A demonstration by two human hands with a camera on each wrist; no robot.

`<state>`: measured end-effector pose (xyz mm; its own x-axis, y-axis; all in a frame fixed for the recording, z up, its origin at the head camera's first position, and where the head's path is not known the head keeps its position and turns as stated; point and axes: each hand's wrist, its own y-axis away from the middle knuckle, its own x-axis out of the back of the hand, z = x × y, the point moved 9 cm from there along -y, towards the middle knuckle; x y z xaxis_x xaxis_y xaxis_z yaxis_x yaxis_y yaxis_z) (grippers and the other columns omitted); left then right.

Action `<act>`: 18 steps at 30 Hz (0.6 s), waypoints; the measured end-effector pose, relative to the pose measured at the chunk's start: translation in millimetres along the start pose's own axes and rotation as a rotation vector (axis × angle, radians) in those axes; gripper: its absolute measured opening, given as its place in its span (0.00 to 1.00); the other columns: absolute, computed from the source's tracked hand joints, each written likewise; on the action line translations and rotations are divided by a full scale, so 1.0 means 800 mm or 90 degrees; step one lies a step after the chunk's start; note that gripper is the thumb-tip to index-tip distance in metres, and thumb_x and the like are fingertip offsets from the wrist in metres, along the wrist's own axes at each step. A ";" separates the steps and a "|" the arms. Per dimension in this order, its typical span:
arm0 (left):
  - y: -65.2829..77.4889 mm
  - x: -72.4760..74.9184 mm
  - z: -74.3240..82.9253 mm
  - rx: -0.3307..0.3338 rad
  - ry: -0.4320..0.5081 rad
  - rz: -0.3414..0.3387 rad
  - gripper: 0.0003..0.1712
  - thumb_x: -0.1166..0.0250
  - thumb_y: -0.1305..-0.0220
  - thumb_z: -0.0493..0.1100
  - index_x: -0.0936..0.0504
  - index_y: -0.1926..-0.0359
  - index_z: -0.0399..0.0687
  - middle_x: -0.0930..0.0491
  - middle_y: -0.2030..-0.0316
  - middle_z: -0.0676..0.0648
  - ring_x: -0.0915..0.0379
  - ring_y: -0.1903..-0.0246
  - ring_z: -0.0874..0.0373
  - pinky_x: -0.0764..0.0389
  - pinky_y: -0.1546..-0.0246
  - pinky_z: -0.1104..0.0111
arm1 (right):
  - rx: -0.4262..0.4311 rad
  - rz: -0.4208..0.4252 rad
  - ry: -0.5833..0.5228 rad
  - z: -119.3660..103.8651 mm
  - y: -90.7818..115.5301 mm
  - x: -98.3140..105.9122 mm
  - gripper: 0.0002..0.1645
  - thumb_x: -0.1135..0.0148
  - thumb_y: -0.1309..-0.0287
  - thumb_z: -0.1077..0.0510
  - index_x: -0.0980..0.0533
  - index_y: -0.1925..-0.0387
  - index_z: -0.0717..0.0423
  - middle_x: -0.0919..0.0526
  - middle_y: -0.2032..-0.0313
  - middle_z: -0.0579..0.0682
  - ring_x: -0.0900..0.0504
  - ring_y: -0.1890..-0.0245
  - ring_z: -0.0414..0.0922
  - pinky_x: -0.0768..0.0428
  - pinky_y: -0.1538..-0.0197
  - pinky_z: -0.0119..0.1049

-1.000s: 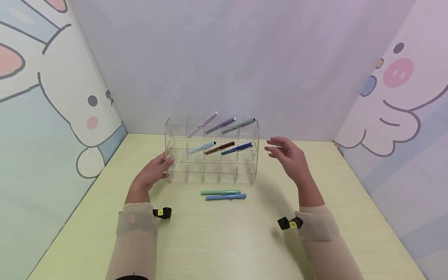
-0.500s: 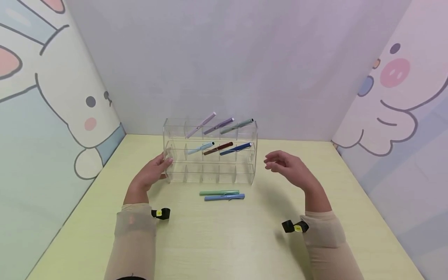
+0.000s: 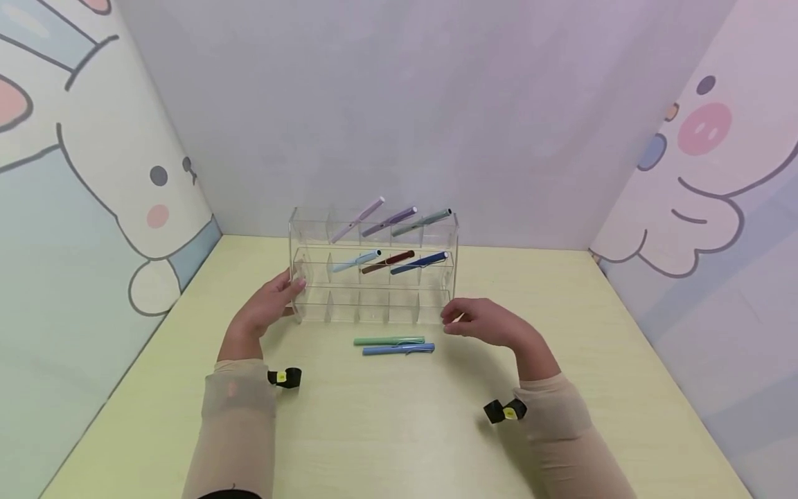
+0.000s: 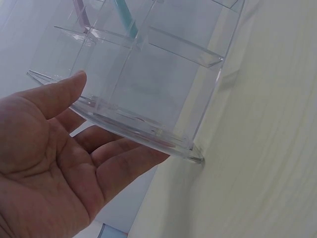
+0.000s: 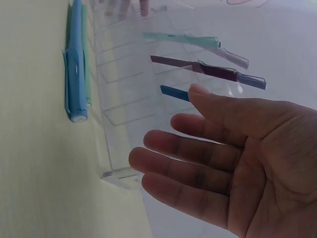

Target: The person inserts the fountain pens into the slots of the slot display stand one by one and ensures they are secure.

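A clear acrylic pen rack (image 3: 374, 296) with tiered, divided rows stands on the table. My left hand (image 3: 268, 305) grips its left side panel, thumb inside and fingers behind, as the left wrist view shows (image 4: 64, 148). Near the lower right corner of the rack is my right hand (image 3: 483, 322); its fingers are loosely bent and hold nothing. In front of the rack a green pen (image 3: 388, 341) and a blue pen (image 3: 397, 349) lie side by side. The top row carries a lilac pen (image 3: 358, 220), a purple pen (image 3: 389, 222) and a grey-green pen (image 3: 421, 222).
In the middle row lean a light blue pen (image 3: 355, 261), a dark red pen (image 3: 388, 262) and a dark blue pen (image 3: 419, 263). The lowest row shows no pens. A pale wall (image 3: 399, 125) rises behind the light wooden table (image 3: 374, 430), with cartoon-printed panels on both sides.
My right hand has come down and then left, from beside the rack's middle row to its lower right corner. The left hand stays on the side panel.
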<state>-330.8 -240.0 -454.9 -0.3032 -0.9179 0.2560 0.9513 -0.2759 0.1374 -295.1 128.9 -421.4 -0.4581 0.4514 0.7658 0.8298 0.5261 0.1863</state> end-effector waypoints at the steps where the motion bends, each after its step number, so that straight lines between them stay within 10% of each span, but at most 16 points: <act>1: 0.000 0.000 0.000 -0.001 0.001 -0.001 0.38 0.51 0.25 0.59 0.56 0.22 0.65 0.40 0.28 0.38 0.42 0.30 0.38 0.38 0.33 0.41 | 0.002 -0.009 0.001 -0.001 -0.002 -0.006 0.19 0.36 0.36 0.46 0.22 0.48 0.50 0.18 0.56 0.39 0.20 0.55 0.41 0.19 0.53 0.39; 18: -0.004 0.002 -0.003 0.006 0.003 0.001 0.39 0.52 0.25 0.59 0.57 0.21 0.60 0.39 0.29 0.37 0.41 0.30 0.38 0.38 0.32 0.41 | -0.027 -0.038 0.120 -0.014 -0.034 -0.066 0.16 0.31 0.42 0.50 0.20 0.55 0.50 0.20 0.63 0.42 0.24 0.66 0.39 0.22 0.60 0.36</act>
<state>-334.3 -241.2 -457.1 -0.3008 -0.9196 0.2525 0.9514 -0.2712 0.1459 -289.8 82.5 -460.1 -0.4423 0.2746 0.8538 0.8174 0.5152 0.2577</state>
